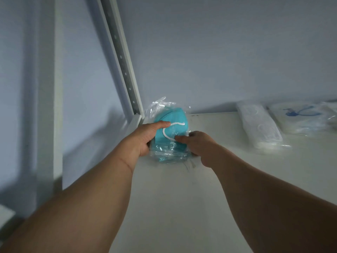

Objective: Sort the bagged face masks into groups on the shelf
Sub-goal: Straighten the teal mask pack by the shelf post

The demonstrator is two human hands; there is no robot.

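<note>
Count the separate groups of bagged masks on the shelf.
3. Teal bagged masks at the back left corner, held by both hands; a white pack right of centre; a clear bag with blue print far right. More may lie off-frame.

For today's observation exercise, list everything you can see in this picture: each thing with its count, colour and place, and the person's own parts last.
Teal masks: one bagged stack, teal with white ear loops, at the shelf's left rear corner, between both hands.
White masks: one bagged pack, white, at the right rear of the shelf.
Blue-print bags: at least one, clear with a blue mark, far right by the wall; count unclear.
Shelf: one, white, under everything.
Post: one, white with holes, at the left rear corner.
Wall: pale grey-blue, behind.
Hands: left hand grips the stack's left side; right hand holds its right side.
</note>
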